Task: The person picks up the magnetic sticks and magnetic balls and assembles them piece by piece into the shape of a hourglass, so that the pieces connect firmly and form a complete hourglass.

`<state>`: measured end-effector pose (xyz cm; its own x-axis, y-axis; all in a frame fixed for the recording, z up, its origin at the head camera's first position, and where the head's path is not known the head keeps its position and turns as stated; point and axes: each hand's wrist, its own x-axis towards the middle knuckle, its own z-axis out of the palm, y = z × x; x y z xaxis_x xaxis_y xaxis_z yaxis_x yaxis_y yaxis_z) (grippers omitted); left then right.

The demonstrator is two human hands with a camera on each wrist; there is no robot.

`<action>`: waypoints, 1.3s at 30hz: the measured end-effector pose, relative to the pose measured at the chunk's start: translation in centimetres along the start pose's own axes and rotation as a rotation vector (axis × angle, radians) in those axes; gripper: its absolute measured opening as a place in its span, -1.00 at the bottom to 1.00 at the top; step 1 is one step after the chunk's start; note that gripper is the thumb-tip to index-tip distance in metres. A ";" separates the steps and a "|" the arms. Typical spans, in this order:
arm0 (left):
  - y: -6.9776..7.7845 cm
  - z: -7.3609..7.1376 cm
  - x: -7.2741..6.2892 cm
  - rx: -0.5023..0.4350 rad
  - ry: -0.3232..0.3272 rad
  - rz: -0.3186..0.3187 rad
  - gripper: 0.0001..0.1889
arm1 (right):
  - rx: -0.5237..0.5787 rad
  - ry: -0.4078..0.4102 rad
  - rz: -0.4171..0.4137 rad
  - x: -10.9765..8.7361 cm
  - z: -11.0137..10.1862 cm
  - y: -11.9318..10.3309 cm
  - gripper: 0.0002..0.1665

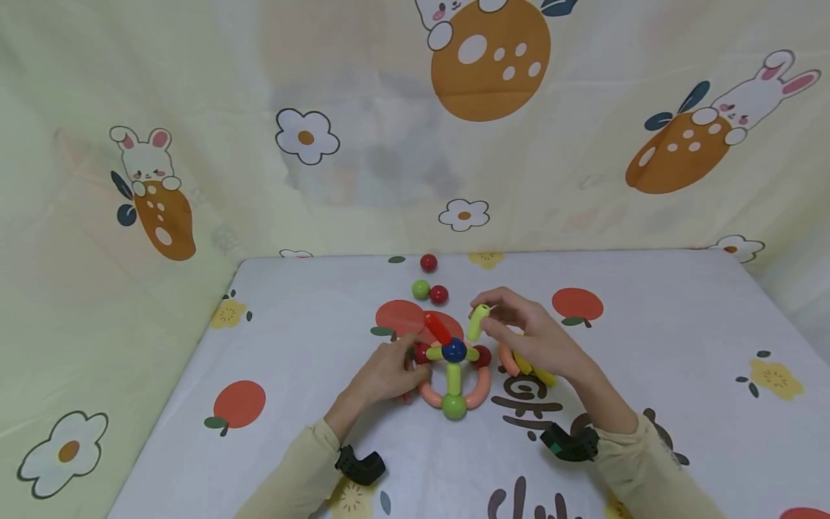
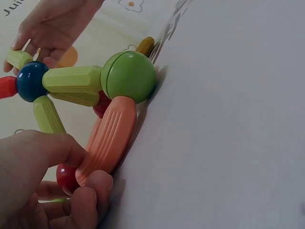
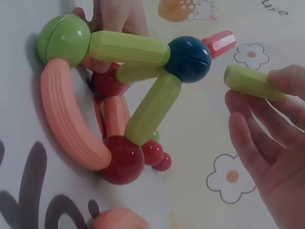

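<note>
My left hand (image 1: 392,367) grips the left side of a magnetic stick-and-ball frame, its thumb and fingers around the end of an orange curved stick (image 2: 109,138) beside a red ball (image 2: 68,179). The frame's base ring joins orange curved sticks with red balls and a green ball (image 1: 454,407). Yellow-green straight sticks slope up to a dark blue ball (image 1: 454,350) at the top, where a red stick (image 1: 437,328) juts out. Between thumb and fingers, my right hand (image 1: 534,335) pinches a loose yellow-green stick (image 3: 252,82), its free end close to the blue ball.
Behind the frame lie a loose green ball (image 1: 421,290) and two red balls, one (image 1: 439,295) beside it and one (image 1: 429,263) farther back. Below my right hand are an orange curved stick (image 1: 509,359) and yellow sticks (image 1: 543,375). A patterned curtain (image 1: 376,180) hangs behind the table.
</note>
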<state>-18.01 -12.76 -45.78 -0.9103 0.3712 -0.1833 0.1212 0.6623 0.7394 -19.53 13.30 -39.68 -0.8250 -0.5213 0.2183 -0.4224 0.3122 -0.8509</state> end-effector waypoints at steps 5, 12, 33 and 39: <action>0.0 0.0 0.1 0.005 0.000 -0.001 -0.46 | 0.007 0.010 -0.012 0.3 0.5 0.0 -0.65; 0.0 0.0 0.3 0.060 0.013 0.018 -0.54 | -0.007 0.020 -0.015 0.4 0.6 -0.3 -0.65; -0.8 0.7 1.3 -0.019 -0.036 0.100 -0.56 | 0.107 -0.029 0.094 0.0 1.4 0.3 -0.59; -1.0 0.6 1.6 0.003 -0.010 0.133 -0.59 | 0.157 -0.050 0.148 0.1 1.7 0.4 -0.55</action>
<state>-19.31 -12.47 -47.22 -0.8821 0.4624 -0.0897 0.2423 0.6087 0.7555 -19.12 11.97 -40.81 -0.8522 -0.5193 0.0649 -0.2315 0.2629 -0.9366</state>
